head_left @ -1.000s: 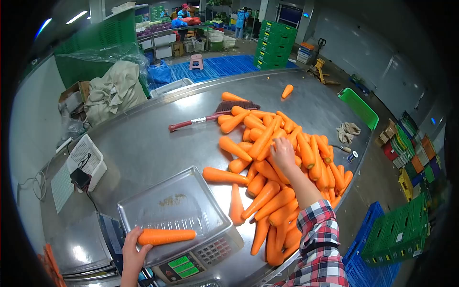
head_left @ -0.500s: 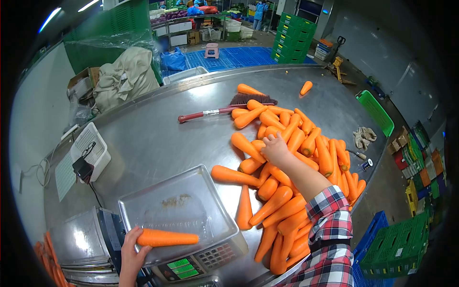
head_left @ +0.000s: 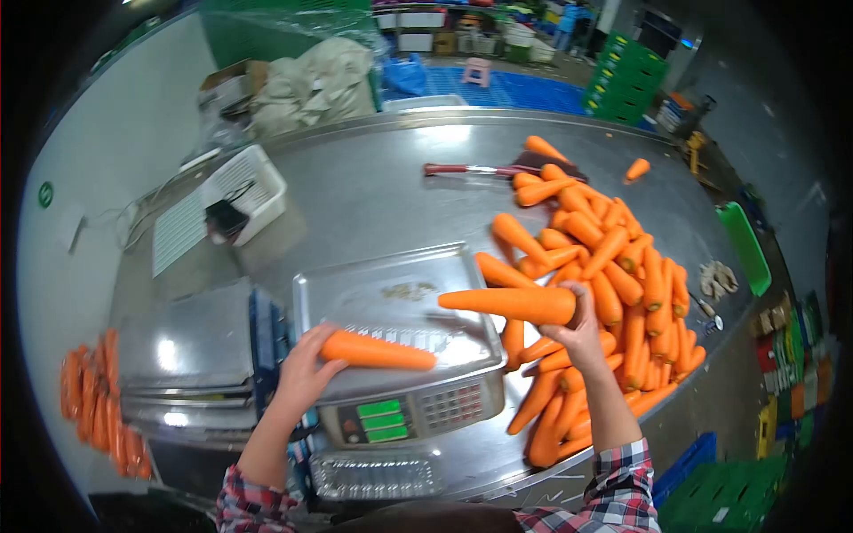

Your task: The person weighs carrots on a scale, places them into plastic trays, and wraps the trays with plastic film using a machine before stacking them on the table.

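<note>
My left hand [head_left: 306,371] grips a carrot [head_left: 380,351] by its thick end, its tip pointing right over the steel pan [head_left: 333,298] of a weighing scale. In my right hand [head_left: 582,330] is a second carrot [head_left: 508,304], also held at the thick end, its tip pointing left over the pan's right side. Beneath both carrots, a clear ridged plastic tray [head_left: 425,338] lies on the pan. The scale's green display [head_left: 384,421] and keypad [head_left: 451,402] face me. A large pile of carrots [head_left: 657,293] spreads on the steel table right of the scale.
A red-handled brush [head_left: 471,169] lies by the pile's far end. At left stand a white basket [head_left: 267,182] and bagged carrots [head_left: 102,400]. Another clear tray [head_left: 378,475] sits before the scale. A glove [head_left: 716,280] and green crate [head_left: 745,249] are at right.
My right hand has come out of the pile with a carrot and moved left to the scale. My left hand still holds its carrot over the pan. The view has shifted.
</note>
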### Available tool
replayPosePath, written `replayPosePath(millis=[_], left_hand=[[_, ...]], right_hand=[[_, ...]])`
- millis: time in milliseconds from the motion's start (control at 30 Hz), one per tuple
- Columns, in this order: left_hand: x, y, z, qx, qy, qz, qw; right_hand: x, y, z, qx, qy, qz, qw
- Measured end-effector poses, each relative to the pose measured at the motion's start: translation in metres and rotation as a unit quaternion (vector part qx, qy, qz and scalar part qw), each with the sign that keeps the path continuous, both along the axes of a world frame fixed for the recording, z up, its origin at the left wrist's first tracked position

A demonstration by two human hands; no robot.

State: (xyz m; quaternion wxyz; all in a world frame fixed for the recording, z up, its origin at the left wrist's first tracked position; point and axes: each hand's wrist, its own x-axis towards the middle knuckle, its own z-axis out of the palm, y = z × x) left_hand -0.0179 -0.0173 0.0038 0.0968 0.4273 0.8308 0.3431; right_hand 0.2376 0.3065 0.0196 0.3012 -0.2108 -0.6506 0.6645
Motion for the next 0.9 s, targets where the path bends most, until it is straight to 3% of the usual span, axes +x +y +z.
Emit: replayPosePath(millis=[167, 267, 367, 433, 533, 567, 633, 667, 767, 833, 900], left_hand=[[0.003, -0.002, -0.002, 0.002, -0.016, 0.001, 1.0], [0.0, -0.005, -0.004, 0.007, -0.009, -0.011, 1.0], [-0.002, -0.009, -0.01, 0.012, 0.012, -0.021, 1.0], [-0.003, -0.01, -0.004, -0.007, 0.029, -0.017, 0.999], [-0.02, -0.012, -0.011, -0.011, -0.06, 0.021, 0.998], [-0.025, -0.012, -0.01, -0.026, -0.104, 0.019, 0.994], [-0.037, -0.008, -0.002, -0.055, -0.189, 0.022, 0.98], [-0.042, -0.006, -0.01, -0.057, -0.225, 0.015, 0.973], [-0.058, 0.003, -0.027, -0.035, -0.318, 0.001, 0.948], [-0.056, 0.005, -0.022, 0.0, -0.375, -0.007, 0.927], [-0.05, 0.003, -0.013, 0.027, -0.418, -0.002, 0.908]], right_hand=[[-0.05, -0.067, -0.038, -0.081, 0.01, 0.107, 0.991], [-0.06, -0.071, -0.05, 0.165, -0.098, 0.129, 0.973], [-0.049, -0.066, -0.053, 0.459, -0.218, 0.087, 0.857], [-0.04, -0.077, -0.029, 0.447, -0.223, 0.046, 0.865], [-0.027, -0.082, -0.016, 0.411, -0.178, -0.077, 0.891], [-0.023, -0.086, -0.014, 0.3, -0.225, -0.097, 0.922], [-0.028, -0.096, -0.006, 0.268, -0.286, -0.085, 0.916], [-0.033, -0.111, 0.004, 0.133, -0.316, -0.103, 0.934], [-0.052, -0.102, -0.014, 0.12, -0.415, -0.046, 0.901], [-0.064, -0.095, -0.019, 0.098, -0.416, 0.044, 0.903], [-0.068, -0.097, -0.022, 0.07, -0.418, 0.03, 0.905]])
